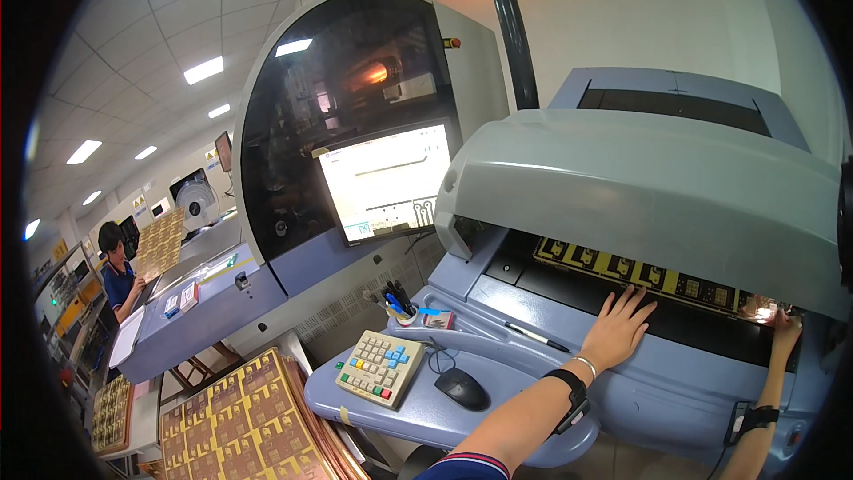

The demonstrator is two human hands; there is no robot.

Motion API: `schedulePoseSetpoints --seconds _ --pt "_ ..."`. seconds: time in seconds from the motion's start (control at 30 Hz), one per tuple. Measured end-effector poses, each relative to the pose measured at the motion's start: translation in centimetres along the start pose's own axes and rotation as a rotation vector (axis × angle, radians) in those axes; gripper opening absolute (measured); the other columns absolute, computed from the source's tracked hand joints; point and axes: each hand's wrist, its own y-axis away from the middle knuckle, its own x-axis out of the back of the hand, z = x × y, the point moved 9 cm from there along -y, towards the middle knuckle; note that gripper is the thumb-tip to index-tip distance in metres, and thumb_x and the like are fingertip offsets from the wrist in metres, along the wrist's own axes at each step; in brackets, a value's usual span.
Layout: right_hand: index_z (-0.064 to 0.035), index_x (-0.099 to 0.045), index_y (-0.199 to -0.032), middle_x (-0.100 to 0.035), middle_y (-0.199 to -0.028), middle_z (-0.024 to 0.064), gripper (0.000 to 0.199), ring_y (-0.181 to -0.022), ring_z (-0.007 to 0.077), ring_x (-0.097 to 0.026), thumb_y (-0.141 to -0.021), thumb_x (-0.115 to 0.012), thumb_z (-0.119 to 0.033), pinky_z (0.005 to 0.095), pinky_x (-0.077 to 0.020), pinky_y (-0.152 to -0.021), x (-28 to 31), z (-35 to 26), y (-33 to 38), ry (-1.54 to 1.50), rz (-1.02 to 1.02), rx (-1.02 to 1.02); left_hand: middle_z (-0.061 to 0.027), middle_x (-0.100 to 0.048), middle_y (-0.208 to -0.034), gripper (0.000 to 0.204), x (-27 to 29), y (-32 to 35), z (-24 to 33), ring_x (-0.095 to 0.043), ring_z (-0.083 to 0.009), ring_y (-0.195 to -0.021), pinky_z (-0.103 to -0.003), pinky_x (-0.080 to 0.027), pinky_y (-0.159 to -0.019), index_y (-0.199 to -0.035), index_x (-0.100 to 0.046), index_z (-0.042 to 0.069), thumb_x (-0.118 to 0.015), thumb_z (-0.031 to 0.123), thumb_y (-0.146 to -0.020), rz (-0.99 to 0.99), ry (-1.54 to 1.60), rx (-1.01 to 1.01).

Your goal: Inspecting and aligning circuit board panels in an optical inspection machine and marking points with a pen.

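Note:
My left hand lies flat, fingers spread, on the dark bed of a grey-blue machine, just in front of a long yellow-and-black circuit panel under the raised hood. My right hand reaches to the panel's right end, fingertips at its shiny corner; whether it grips the panel I cannot tell. Both wrists wear black straps.
A monitor is lit on the tall dark-windowed machine at left. A keypad with coloured keys, a black mouse and a pen cup sit on the shelf. Stacked copper panels lie lower left. Another person works far left.

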Motion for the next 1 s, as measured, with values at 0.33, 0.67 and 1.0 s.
schedulePoseSetpoints --seconds 0.33,0.67,1.0 --pt "0.0087 -0.051 -0.061 -0.054 -0.049 0.0099 0.029 -0.048 0.0112 -0.051 -0.080 -0.065 -0.008 0.0329 -0.0387 -0.046 -0.6 2.2 -0.6 0.079 0.014 0.070 -0.0127 -0.034 -0.147 0.042 0.0 -0.1 0.1 -0.027 -0.0306 -0.139 -0.049 -0.021 -0.114 -0.137 -0.044 0.015 -0.043 0.027 -0.097 -0.012 -0.004 0.004" --pt "0.0070 -0.049 -0.061 -0.054 -0.051 0.0113 0.028 -0.049 0.0144 -0.053 -0.079 -0.066 -0.007 0.0338 -0.0406 -0.049 -0.4 3.7 -1.1 0.104 0.034 0.079 -0.0131 -0.035 -0.146 0.041 0.1 -0.1 0.2 -0.028 -0.0311 -0.138 -0.049 -0.021 -0.113 -0.136 -0.044 0.015 -0.044 0.027 -0.097 0.011 0.006 -0.007" --pt "0.0071 -0.052 -0.060 -0.055 -0.052 0.0108 0.029 -0.050 0.0133 -0.055 -0.080 -0.066 -0.008 0.0339 -0.0417 -0.049 -0.6 2.1 -0.2 -0.154 0.021 -0.030 -0.0137 -0.036 -0.145 0.041 0.1 -0.1 0.1 -0.027 -0.0309 -0.139 -0.049 -0.022 -0.113 -0.136 -0.044 0.015 -0.044 0.027 -0.096 0.005 0.002 0.000"
